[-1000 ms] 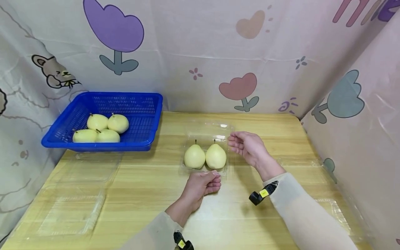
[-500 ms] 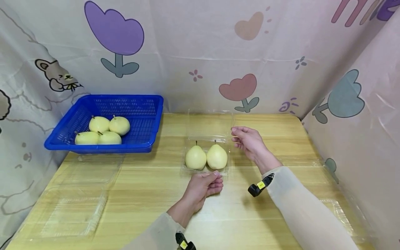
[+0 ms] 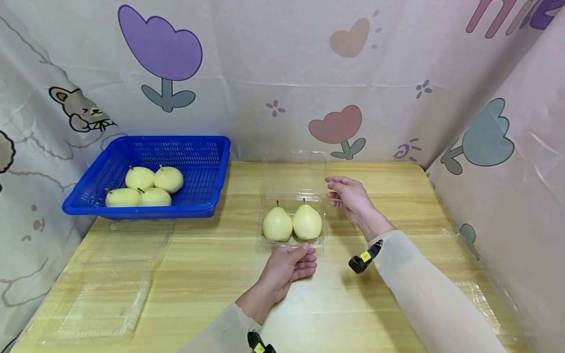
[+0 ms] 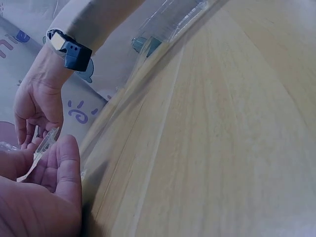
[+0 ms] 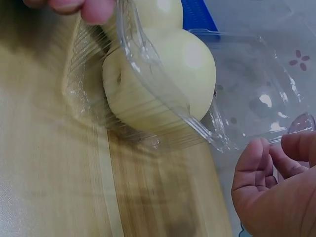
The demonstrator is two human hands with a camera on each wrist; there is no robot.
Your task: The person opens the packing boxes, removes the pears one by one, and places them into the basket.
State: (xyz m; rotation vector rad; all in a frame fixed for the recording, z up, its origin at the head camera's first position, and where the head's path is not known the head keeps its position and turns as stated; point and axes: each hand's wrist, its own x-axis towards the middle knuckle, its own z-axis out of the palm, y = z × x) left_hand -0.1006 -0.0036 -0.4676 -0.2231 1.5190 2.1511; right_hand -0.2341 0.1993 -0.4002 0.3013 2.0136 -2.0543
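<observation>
Two pale yellow pears (image 3: 277, 224) (image 5: 163, 74) sit side by side, stems away from me, in the base of a clear plastic clamshell box (image 3: 261, 243). Its lid (image 3: 295, 174) (image 5: 247, 94) stands raised behind them, hinged at the back. At the front, my left hand (image 3: 284, 269) (image 4: 44, 187) pinches the box's rim (image 4: 47, 140), thumb on top and fingers underneath. My right hand (image 3: 353, 201) (image 5: 281, 182) holds the lid's right edge between thumb and fingers.
At the back left, a blue plastic basket (image 3: 145, 213) holds several more pears (image 3: 168, 180). Clear plastic boxes (image 3: 106, 304) lie on the left of the wooden table (image 3: 212, 304); more clear plastic (image 3: 478, 304) lies at the right edge. Printed curtains (image 3: 247, 59) hang behind and beside the table.
The lid has swung up from a lower tilt and now stands taller behind the pears. My right hand has risen slightly with it; my left hand has kept its hold on the front rim.
</observation>
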